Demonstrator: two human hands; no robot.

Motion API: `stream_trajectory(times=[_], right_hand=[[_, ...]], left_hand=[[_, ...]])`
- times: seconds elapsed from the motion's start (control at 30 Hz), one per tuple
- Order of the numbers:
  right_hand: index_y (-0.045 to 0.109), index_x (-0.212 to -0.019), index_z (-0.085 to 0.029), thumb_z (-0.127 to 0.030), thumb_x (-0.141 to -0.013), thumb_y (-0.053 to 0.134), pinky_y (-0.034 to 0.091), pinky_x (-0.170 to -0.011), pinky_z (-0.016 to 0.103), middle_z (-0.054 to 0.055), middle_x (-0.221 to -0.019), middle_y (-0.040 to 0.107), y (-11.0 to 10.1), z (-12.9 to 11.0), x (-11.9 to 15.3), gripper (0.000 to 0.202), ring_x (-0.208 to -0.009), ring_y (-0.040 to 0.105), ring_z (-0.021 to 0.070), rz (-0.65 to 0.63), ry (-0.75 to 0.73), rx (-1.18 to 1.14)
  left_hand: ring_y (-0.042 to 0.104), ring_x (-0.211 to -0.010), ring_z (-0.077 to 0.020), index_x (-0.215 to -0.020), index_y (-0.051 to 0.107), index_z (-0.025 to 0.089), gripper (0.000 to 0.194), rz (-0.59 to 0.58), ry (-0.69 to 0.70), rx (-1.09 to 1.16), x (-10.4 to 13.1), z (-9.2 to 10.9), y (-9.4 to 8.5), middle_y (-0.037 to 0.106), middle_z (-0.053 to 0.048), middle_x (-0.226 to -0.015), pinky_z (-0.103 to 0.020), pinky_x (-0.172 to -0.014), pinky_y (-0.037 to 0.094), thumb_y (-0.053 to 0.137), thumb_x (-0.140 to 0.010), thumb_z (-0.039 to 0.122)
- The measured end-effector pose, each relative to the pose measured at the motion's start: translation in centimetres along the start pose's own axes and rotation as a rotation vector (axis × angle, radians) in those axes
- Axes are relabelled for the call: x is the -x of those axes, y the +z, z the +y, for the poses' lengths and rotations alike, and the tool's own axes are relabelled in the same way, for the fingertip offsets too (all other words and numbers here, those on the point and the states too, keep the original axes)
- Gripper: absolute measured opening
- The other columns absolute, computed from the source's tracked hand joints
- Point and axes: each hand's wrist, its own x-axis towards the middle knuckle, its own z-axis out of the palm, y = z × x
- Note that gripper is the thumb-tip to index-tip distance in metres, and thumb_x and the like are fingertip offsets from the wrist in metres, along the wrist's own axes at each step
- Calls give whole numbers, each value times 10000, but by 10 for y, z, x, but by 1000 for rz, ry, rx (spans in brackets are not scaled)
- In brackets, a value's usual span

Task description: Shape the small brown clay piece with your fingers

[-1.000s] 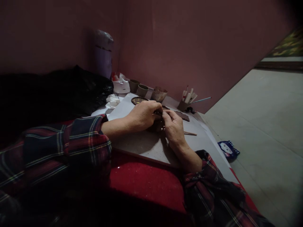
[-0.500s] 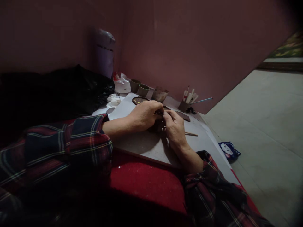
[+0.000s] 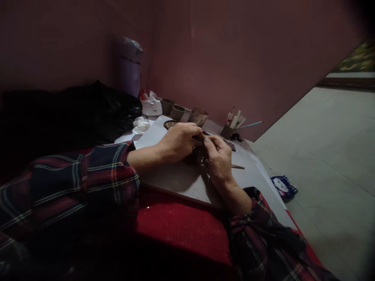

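Observation:
My left hand [image 3: 178, 142] is closed, its fingers curled round a dark brown piece [image 3: 199, 138] that is mostly hidden. Beside it on the right, my right hand [image 3: 219, 158] pinches the same piece between thumb and fingers. Below the hands is a dark brown mass [image 3: 191, 158], largely covered and in shadow, over a pale board [image 3: 175, 177]. A round dark dish with yellowish specks [image 3: 170, 124] lies behind my left hand. Part of a flat brown slab [image 3: 230, 146] and a thin wooden stick [image 3: 238, 166] show beyond my right hand.
Two cups [image 3: 177, 112], a translucent bowl [image 3: 198, 116] and a holder of tools [image 3: 227, 131] line the back. Crumpled tissue [image 3: 141, 125] and a black bag [image 3: 99, 111] lie left. A purple cylinder [image 3: 130, 76] stands behind. A blue item [image 3: 283, 188] is at the right edge.
My right hand has shifted slightly right, covering more of the slab and stick. Its thumb now lies over the brown piece, and more of that piece shows between the hands.

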Motion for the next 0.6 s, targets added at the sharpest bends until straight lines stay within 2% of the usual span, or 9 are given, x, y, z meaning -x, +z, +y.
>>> stream_trajectory(times=[0.13, 0.33, 0.43, 0.53, 0.6], right_hand=[[628, -825, -223, -462, -864, 561, 501, -688, 306, 41, -882, 691, 0, 0, 1, 252, -849, 619, 191, 1, 1, -10], [615, -862, -223, -458, -856, 595, 447, -523, 266, 9, -796, 664, 1, -1, 2, 236, -597, 547, 127, -26, 62, -113], [617, -880, -220, -444, -854, 609, 444, -517, 255, 1, -774, 641, 2, -1, 1, 225, -620, 559, 129, -4, 28, -123], [614, -891, -212, -436, -848, 631, 468, -542, 256, 20, -839, 657, 3, 1, 1, 229, -691, 600, 139, 14, -7, -145], [591, -932, -218, -436, -849, 638, 475, -523, 257, 17, -835, 668, 4, 1, 1, 239, -647, 603, 130, 10, 12, -180]], left_hand=[[645, -723, -147, -790, 750, 133, 85, 28, 28, 13, 0, -2, 0, 724, -39, -776, -258, -690, 482, 686, -766, 83], [646, -765, -141, -836, 729, 124, 108, 34, -16, 31, 0, 2, -1, 726, -43, -827, -254, -726, 488, 672, -774, 56], [638, -781, -134, -880, 708, 123, 148, 40, -40, 39, 0, 4, -1, 722, -36, -855, -244, -730, 484, 675, -759, 43], [634, -772, -127, -968, 680, 104, 232, 51, -76, 69, 0, 5, -1, 722, -47, -894, -234, -712, 485, 683, -746, 38], [645, -792, -128, -1031, 666, 93, 296, 43, -99, 114, 1, 5, -1, 729, -61, -939, -235, -732, 497, 686, -742, 33]])
